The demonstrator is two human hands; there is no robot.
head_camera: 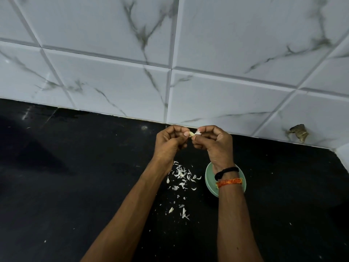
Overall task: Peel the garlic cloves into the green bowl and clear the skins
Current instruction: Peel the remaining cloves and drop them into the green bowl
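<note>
My left hand (170,143) pinches a pale garlic clove (191,134) between thumb and fingers, raised above the black counter. My right hand (213,142) faces it and pinches a bit of white skin (198,132) at the clove's tip. The green bowl (210,178) stands on the counter below my right wrist, which hides most of it; its contents cannot be seen. White garlic skins (181,176) lie scattered on the counter left of the bowl, with a smaller patch (184,213) nearer to me.
The black counter (75,176) runs back to a white marble-patterned tiled wall (170,72). A broken hole in a tile (299,132) shows at the right. The wall turns a corner at the far right (341,154).
</note>
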